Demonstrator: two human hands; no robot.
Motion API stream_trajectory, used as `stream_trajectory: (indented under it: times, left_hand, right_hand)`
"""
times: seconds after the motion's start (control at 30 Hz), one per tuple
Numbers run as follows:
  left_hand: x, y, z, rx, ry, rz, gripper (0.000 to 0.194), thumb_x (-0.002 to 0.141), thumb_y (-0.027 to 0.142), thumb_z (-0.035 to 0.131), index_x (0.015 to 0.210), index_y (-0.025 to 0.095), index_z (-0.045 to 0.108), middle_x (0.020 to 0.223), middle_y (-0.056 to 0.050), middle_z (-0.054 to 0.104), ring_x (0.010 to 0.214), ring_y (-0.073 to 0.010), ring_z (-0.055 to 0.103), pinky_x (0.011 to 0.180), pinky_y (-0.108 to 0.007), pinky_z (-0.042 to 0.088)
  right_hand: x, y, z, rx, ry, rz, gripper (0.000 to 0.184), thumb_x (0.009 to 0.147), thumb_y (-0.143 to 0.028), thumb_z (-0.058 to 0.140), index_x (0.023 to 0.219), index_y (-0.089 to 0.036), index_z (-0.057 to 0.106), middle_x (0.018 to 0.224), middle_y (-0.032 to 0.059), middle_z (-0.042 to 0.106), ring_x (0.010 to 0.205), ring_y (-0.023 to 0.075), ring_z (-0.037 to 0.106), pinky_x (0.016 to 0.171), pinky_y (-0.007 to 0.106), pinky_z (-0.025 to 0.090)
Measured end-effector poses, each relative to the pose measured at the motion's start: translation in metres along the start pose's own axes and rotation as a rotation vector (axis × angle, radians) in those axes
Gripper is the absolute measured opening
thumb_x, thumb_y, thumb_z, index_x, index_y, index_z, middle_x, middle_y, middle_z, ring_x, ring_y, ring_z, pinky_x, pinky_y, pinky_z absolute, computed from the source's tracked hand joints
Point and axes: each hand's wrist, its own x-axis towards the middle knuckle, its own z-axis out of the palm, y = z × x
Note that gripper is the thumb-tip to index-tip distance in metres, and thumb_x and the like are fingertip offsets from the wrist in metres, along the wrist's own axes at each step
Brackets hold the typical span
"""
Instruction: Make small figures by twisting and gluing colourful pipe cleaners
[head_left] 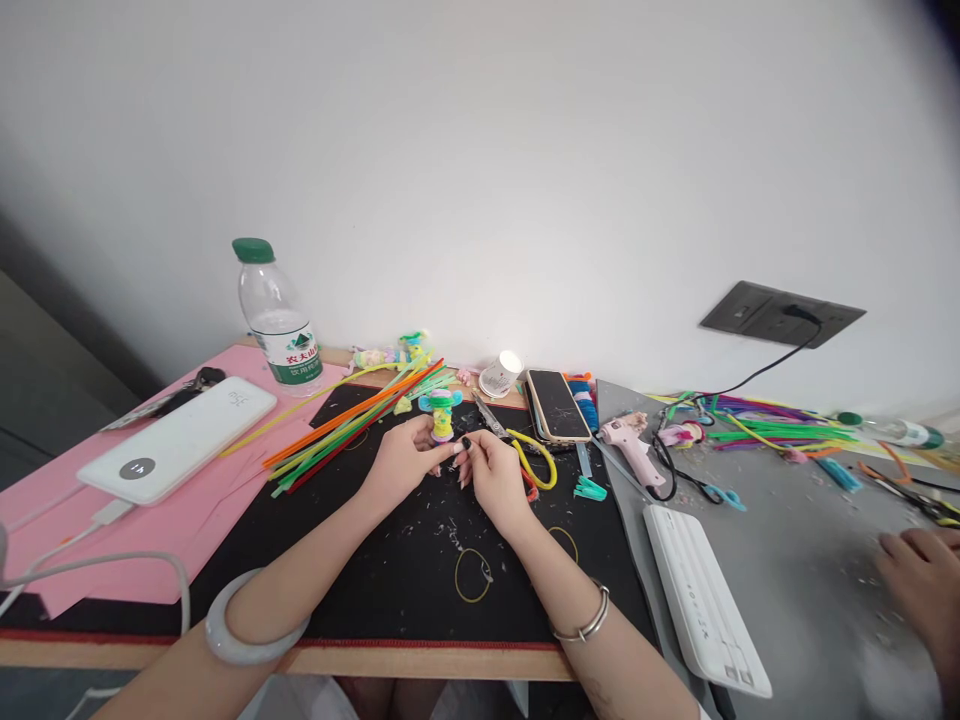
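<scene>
My left hand (403,462) grips a small pipe-cleaner figure (442,418) upright between thumb and fingers. The figure has a yellow body, a blue-green top with rounded side pieces and a purplish base. Close beside it, my right hand (493,475) is closed in a pinch, its thumb near my left thumb; whatever it pinches is too small or hidden to name. Behind my hands lie scissors (489,414) with a yellow handle loop (541,462). A bundle of orange, green and red pipe cleaners (352,425) rests left of my left hand.
A water bottle (281,330) and a white power bank (178,440) stand left on pink paper (202,520). At right are a paper cup (500,375), a phone (559,405), a pink glue gun (631,450) and another power bank (703,595). Another person's hand (922,580) is far right.
</scene>
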Motion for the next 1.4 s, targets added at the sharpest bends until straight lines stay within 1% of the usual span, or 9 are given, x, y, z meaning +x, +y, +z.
stream_trajectory:
  times: [0.17,0.4,0.57,0.73,0.83,0.93,1.07,1.2,1.4]
  left_hand:
    - [0.0,-0.001,0.0,0.006,-0.006,0.005,0.024,0.067,0.032,0.069,0.085,0.017,0.061,0.076,-0.004,0.066,0.056,-0.0149,0.057,0.046,-0.026,0.047]
    - [0.0,0.001,0.0,-0.003,-0.004,0.025,0.024,0.068,0.035,0.069,0.081,0.018,0.059,0.072,-0.002,0.064,0.056,-0.0145,0.056,0.046,-0.026,0.047]
    - [-0.001,0.004,0.001,-0.001,-0.001,0.021,0.025,0.068,0.036,0.07,0.078,0.017,0.057,0.07,-0.001,0.063,0.052,-0.0121,0.054,0.046,-0.023,0.045]
    - [0.0,0.005,0.0,-0.006,0.008,-0.013,0.026,0.068,0.034,0.07,0.081,0.017,0.057,0.07,0.001,0.062,0.047,-0.0087,0.051,0.045,-0.022,0.044]
    - [0.0,0.005,-0.001,-0.001,0.046,-0.033,0.026,0.067,0.034,0.071,0.079,0.017,0.055,0.066,0.003,0.06,0.044,-0.0079,0.05,0.044,-0.022,0.043]
    - [0.001,0.004,-0.002,0.023,0.053,-0.037,0.026,0.068,0.035,0.07,0.077,0.017,0.054,0.063,0.003,0.059,0.043,-0.0081,0.05,0.043,-0.021,0.042]
    - [0.002,0.0,-0.004,0.04,0.036,-0.007,0.025,0.069,0.034,0.069,0.08,0.016,0.056,0.066,0.001,0.061,0.046,-0.0088,0.051,0.045,-0.022,0.044]
    - [0.003,-0.006,-0.005,0.041,0.021,0.01,0.026,0.07,0.035,0.068,0.084,0.016,0.057,0.071,-0.001,0.063,0.05,-0.0103,0.053,0.047,-0.023,0.046]
    - [0.003,-0.009,-0.004,0.046,0.0,-0.015,0.03,0.069,0.035,0.069,0.091,0.016,0.06,0.08,-0.004,0.066,0.055,-0.0134,0.057,0.048,-0.025,0.048]
  right_hand:
    - [0.002,0.002,0.003,0.174,-0.005,0.068,0.019,0.085,-0.032,0.045,0.074,-0.019,0.053,0.057,-0.0023,0.054,0.041,0.0093,0.049,0.042,0.022,0.045]
    - [0.002,-0.002,0.004,0.378,0.011,0.14,0.018,0.081,-0.033,0.053,0.075,-0.017,0.056,0.06,-0.0019,0.056,0.042,0.0079,0.05,0.043,0.022,0.048]
    - [0.002,-0.001,0.005,0.431,0.033,0.147,0.02,0.08,-0.035,0.057,0.075,-0.016,0.058,0.06,-0.0016,0.056,0.043,0.008,0.052,0.045,0.022,0.049]
    - [0.006,0.0,-0.002,0.455,0.103,0.155,0.021,0.079,-0.037,0.059,0.077,-0.015,0.059,0.062,-0.0012,0.058,0.045,0.0072,0.052,0.045,0.02,0.049]
    - [0.008,-0.001,-0.008,0.452,0.079,0.152,0.023,0.08,-0.037,0.058,0.082,-0.014,0.061,0.065,-0.0004,0.059,0.048,0.0071,0.053,0.047,0.02,0.049]
    - [0.007,-0.001,-0.008,0.415,-0.008,0.13,0.026,0.08,-0.038,0.056,0.087,-0.014,0.062,0.07,0.0009,0.059,0.053,0.0084,0.055,0.048,0.021,0.05]
    - [0.005,-0.001,-0.004,0.296,-0.075,0.087,0.016,0.079,-0.031,0.056,0.082,-0.015,0.06,0.067,-0.0002,0.058,0.052,0.0089,0.054,0.048,0.022,0.05]
    - [0.003,-0.001,-0.003,0.17,-0.085,0.038,0.014,0.083,-0.025,0.048,0.075,-0.017,0.057,0.06,-0.0017,0.056,0.047,0.0087,0.051,0.047,0.022,0.046]
    - [0.001,-0.004,-0.009,-0.223,-0.042,-0.135,0.018,0.084,-0.016,0.042,0.071,-0.018,0.054,0.055,-0.0022,0.054,0.046,0.0097,0.05,0.049,0.021,0.04]
